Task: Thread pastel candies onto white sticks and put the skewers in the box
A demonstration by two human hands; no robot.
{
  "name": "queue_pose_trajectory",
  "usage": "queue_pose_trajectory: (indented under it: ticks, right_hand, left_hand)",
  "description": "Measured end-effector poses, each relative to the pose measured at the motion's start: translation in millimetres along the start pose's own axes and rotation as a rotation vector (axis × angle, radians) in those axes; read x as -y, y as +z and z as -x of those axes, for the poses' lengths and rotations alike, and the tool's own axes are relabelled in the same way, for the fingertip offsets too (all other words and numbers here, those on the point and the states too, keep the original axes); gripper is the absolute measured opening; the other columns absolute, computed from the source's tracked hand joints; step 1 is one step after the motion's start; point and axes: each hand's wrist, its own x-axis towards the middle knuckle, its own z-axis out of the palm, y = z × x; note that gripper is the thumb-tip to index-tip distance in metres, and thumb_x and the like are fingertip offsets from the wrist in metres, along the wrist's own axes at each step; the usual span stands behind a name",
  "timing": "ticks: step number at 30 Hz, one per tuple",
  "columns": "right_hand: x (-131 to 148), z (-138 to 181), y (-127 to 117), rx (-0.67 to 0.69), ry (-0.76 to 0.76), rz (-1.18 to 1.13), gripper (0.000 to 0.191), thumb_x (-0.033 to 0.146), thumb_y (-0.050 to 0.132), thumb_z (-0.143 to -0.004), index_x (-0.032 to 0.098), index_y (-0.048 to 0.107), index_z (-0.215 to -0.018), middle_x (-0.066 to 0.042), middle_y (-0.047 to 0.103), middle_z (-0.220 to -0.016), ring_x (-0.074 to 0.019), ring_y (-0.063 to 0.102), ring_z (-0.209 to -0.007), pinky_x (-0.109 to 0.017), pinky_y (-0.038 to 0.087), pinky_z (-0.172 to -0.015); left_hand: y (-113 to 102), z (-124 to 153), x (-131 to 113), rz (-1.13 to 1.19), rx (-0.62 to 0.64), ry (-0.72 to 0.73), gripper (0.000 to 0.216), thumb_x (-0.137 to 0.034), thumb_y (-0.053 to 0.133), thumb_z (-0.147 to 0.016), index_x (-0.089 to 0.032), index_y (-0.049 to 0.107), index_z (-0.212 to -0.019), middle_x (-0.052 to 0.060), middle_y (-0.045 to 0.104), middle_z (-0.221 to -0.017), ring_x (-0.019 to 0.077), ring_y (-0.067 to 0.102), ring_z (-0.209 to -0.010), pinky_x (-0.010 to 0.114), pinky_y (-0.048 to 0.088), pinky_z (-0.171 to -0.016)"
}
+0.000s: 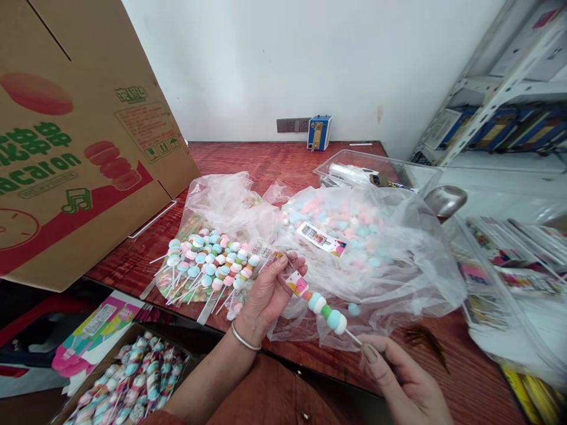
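My right hand (401, 378) pinches the white stick of a marshmallow skewer (334, 319), whose pastel pieces slant up to the left. At its upper end, my left hand (268, 292) has its thumb and fingers closed on a small clear printed wrapper (296, 283). The skewer's tip meets the wrapper; how far it reaches inside I cannot tell. Left of my hands, several unwrapped skewers (212, 260) lie piled over a bag of small colourful candies. Behind the held skewer spreads a large clear bag (398, 271) of loose marshmallows, with a printed packet (322, 238) on top.
A tall cardboard box (88, 147) stands at the left. Below the table edge, an open box holds wrapped skewers (137, 378). Clear plastic bins (500, 283) with printed packets are at right, near a metal scoop (445, 200). A blue box (319, 133) sits by the wall.
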Motion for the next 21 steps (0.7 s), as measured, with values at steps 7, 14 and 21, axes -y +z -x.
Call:
queue_pose_trajectory:
  ticks: [7,14,21]
  right_hand:
    - [-9.4,3.4,35.2,-0.278,-0.378,0.335,0.016,0.025,0.056,-0.094,0.020,0.067,-0.103,-0.004,0.071,-0.083,-0.0175,0.068,-0.072,-0.023,0.053,-0.066]
    - [-7.3,-2.1,40.4,-0.423,-0.704,0.703,0.011,0.012,0.054,-0.095,0.016,0.064,-0.100,-0.005,0.066,-0.074,-0.0180,0.061,-0.067,-0.031,0.046,-0.068]
    - [-8.9,4.9,38.4,-0.385,-0.565,0.669,0.010,0.020,0.055,-0.096,0.018,0.065,-0.097,-0.001,0.068,-0.069,-0.0141,0.060,-0.056,-0.026,0.042,-0.059]
  left_hand:
    - [19.1,-5.0,20.4,0.179,-0.099,-0.020,0.002,-0.012,0.064,-0.087,-0.011,0.064,-0.089,-0.003,0.052,-0.067,0.0052,0.051,-0.058,0.024,0.054,-0.070]
    - [23.0,-6.1,38.6,0.153,-0.209,-0.121,0.007,-0.017,0.063,-0.089,-0.011,0.062,-0.085,-0.002,0.050,-0.066,0.0070,0.051,-0.058,0.025,0.056,-0.068]
    - [24.2,-4.7,43.3,0.123,-0.124,-0.130,0.016,-0.027,0.062,-0.091,-0.011,0.062,-0.094,-0.003,0.049,-0.069,0.0065,0.051,-0.058,0.024,0.055,-0.067]
